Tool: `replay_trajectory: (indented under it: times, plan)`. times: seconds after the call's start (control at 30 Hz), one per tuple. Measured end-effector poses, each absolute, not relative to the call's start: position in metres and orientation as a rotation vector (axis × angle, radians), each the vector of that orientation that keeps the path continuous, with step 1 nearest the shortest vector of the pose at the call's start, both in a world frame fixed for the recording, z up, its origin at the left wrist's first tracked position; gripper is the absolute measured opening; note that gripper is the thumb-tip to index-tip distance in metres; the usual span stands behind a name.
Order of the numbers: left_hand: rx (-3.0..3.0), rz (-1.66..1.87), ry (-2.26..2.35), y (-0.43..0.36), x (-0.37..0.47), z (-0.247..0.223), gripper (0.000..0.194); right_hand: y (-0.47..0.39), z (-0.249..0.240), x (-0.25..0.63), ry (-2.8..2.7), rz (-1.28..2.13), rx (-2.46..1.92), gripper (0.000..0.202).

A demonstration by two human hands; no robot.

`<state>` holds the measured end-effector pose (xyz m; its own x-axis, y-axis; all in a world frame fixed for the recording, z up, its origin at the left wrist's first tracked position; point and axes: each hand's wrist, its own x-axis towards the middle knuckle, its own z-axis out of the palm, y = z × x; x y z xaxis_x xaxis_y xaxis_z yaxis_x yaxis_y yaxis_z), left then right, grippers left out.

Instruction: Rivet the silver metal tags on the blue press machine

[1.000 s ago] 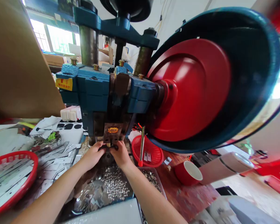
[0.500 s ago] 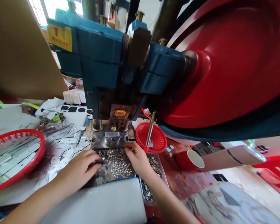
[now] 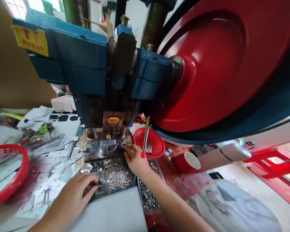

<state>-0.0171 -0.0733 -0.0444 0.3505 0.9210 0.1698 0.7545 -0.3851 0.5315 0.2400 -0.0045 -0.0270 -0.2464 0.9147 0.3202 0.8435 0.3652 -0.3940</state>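
Observation:
My left hand (image 3: 81,190) is at the near left edge of the dark tray (image 3: 131,182), its thumb and fingers curled round something dark that I cannot make out. Small shiny metal pieces (image 3: 118,177) are heaped on that tray. My right hand (image 3: 135,158) rests at the right end of the steel die plate (image 3: 93,151), its fingers bent together near the plate's corner; whatever they hold is hidden. Over the plate stands the blue press (image 3: 87,71). On the die sits a small flat metal piece (image 3: 108,142).
Flat metal strips (image 3: 56,161) lie loose at the left beside a red basket (image 3: 25,167) of more strips. A smaller red basket (image 3: 159,145), a clear box of small parts (image 3: 147,196) and a red cup (image 3: 187,162) stand right. The large red wheel (image 3: 215,64) overhangs that side.
The view has shifted, so the press appears further left. My left hand has drawn back from the metal pieces toward the tray's near edge. My right hand stays beside the die plate.

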Motion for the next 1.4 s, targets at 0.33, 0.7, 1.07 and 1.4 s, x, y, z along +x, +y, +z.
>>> replay_trajectory:
  times: [0.33, 0.7, 1.07, 1.4]
  plan:
    - [2.254, 0.885, 1.531, -0.07, -0.028, -0.051, 0.021, -0.009, -0.032, 0.245, -2.116, 0.224, -1.486, 0.026]
    - [1.742, 0.816, 1.675, -0.056, -0.027, -0.022, 0.031, 0.002, -0.017, 0.225, -2.054, 0.21, -1.341, 0.015]
    - [1.55, 0.97, 1.577, -0.004, -0.008, 0.005, 0.031, 0.032, 0.003, 0.177, -2.117, 0.067, -1.404, 0.01]
    - [1.6, 0.972, 1.66, 0.019, 0.003, 0.014, 0.031, 0.01, -0.002, 0.19, -2.137, 0.147, -1.244, 0.025]
